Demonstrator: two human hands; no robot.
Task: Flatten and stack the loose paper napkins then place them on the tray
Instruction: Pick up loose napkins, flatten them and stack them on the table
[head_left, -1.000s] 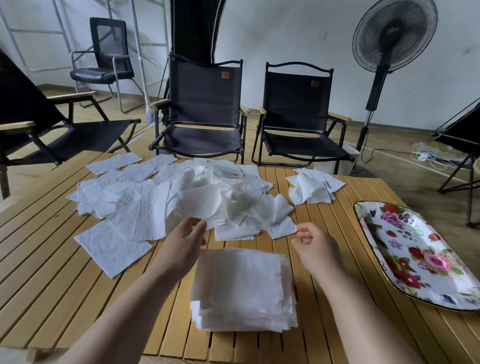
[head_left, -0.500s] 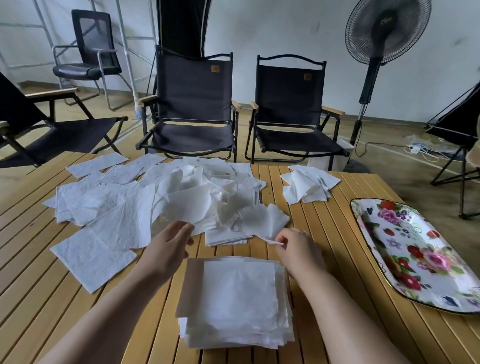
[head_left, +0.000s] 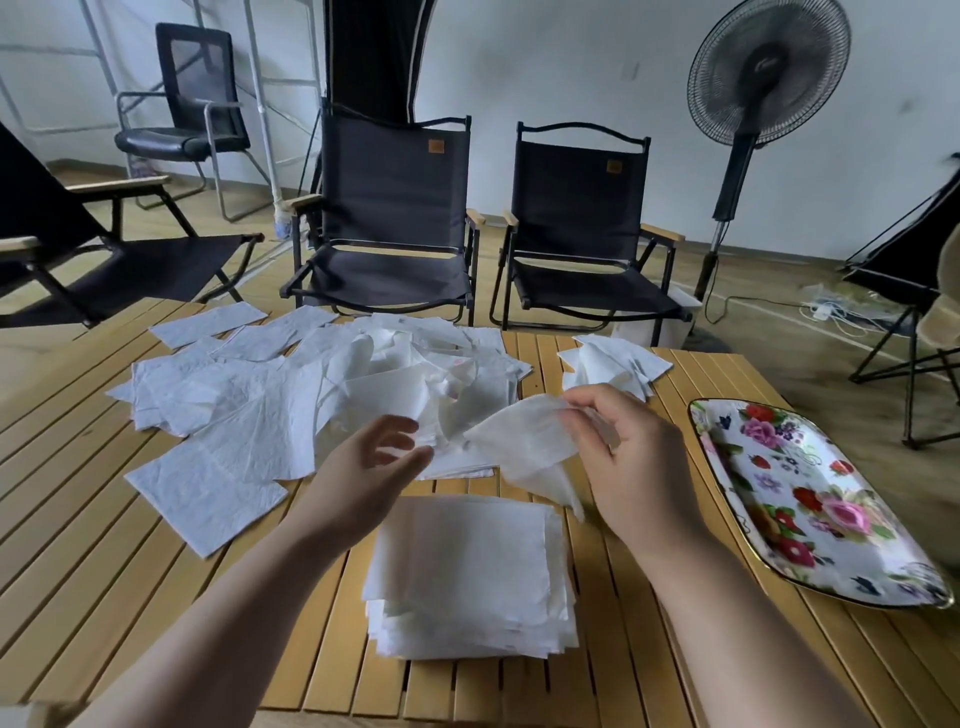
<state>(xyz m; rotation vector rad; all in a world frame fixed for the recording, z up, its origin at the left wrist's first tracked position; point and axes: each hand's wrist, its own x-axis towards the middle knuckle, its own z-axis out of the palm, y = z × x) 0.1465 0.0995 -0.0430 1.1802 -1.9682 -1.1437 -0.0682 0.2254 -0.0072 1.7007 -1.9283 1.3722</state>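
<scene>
With the right hand (head_left: 639, 457) pinching a limp napkin (head_left: 524, 441) above the stack (head_left: 467, 566), the open, empty left hand (head_left: 374, 467) should be taking its free corner, pulling it flat.

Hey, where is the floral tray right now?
In the head view, the floral tray lies on the table at far right, just right of the right hand and the napkin stack.
</scene>
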